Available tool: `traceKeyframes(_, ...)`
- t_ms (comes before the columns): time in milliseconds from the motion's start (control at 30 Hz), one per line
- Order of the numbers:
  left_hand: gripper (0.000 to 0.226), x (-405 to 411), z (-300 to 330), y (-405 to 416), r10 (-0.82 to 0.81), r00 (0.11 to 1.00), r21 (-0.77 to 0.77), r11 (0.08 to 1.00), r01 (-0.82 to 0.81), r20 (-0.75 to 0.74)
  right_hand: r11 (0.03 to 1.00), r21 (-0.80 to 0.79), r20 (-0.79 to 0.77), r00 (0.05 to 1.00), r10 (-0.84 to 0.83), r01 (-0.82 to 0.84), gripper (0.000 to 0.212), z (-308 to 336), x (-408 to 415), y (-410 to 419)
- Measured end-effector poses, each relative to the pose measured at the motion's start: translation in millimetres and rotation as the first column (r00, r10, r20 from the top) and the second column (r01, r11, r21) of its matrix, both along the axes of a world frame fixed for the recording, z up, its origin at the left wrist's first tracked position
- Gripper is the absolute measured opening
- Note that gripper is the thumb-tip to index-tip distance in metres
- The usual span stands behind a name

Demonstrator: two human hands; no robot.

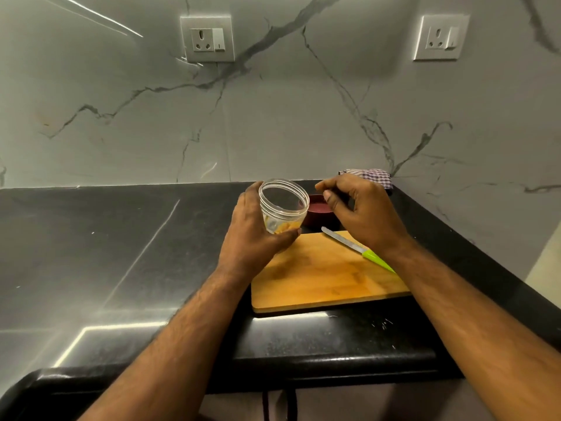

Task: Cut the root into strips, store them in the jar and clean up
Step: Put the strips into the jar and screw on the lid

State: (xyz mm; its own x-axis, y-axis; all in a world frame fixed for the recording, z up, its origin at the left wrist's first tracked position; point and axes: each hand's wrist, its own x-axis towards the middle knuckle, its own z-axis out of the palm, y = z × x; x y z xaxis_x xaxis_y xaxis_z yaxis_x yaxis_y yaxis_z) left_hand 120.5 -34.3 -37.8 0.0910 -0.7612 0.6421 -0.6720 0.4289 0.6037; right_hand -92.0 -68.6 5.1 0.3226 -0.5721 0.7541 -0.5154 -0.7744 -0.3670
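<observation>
Jar, light, slick clear plastic, sits tilted in left hand wrapped around its wall; right hand hovers loosely curled, empty.

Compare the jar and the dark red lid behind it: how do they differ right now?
The jar is clear plastic, while the lid is opaque dark red. The left hand holds the jar tilted above the cutting board; the lid rests flat on the counter, untouched. The jar holds yellowish strips; the lid looks empty. Both are round.
</observation>
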Motion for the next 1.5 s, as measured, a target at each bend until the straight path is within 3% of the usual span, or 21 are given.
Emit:
traceKeyframes(100,0.096,1.7,1.8,-1.1,0.015,0.999,0.001,1.000,-0.015,-0.034,0.995,0.092,-0.033,0.999,-0.022,0.025,0.028,0.3,-2.1,-6.4)
traceKeyframes(233,0.092,3.9,3.9,-0.8,0.041,0.997,0.010,0.999,-0.041,-0.058,0.992,0.078,-0.052,0.994,-0.097,0.101,0.022,0.2,-7.0,-9.5)
traceKeyframes(333,0.097,4.6,5.1,0.4,0.042,0.996,0.052,0.998,-0.038,-0.081,0.989,0.079,-0.086,0.990,-0.116,0.123,0.021,-0.7,-6.5,-8.0)
traceKeyframes(500,0.109,4.3,6.7,-1.8,0.079,0.990,0.113,0.991,-0.066,-0.113,0.987,0.038,0.004,0.988,-0.155,0.155,0.017,2.4,-9.1,-9.8)
traceKeyframes(700,0.104,1.7,7.3,-4.1,0.108,0.986,0.141,0.986,-0.089,-0.130,0.990,0.099,-0.097,0.991,-0.093,0.102,0.018,-0.2,-4.0,-7.9)
traceKeyframes(933,0.106,2.9,8.0,-6.0,0.108,0.987,0.153,0.984,-0.089,-0.123,0.978,0.151,-0.093,0.987,-0.127,0.140,0.023,1.8,-6.0,-8.8)
traceKeyframes(1400,0.105,4.1,6.4,-9.3,0.072,0.987,0.163,0.985,-0.048,-0.142,0.927,0.247,-0.244,0.944,-0.224,0.283,0.040,-1.9,8.1,-14.5)
traceKeyframes(1500,0.102,5.8,6.0,-14.6,0.075,0.985,0.173,0.984,-0.047,-0.158,0.891,0.232,-0.398,0.874,-0.279,0.390,0.040,5.0,22.2,-20.3)
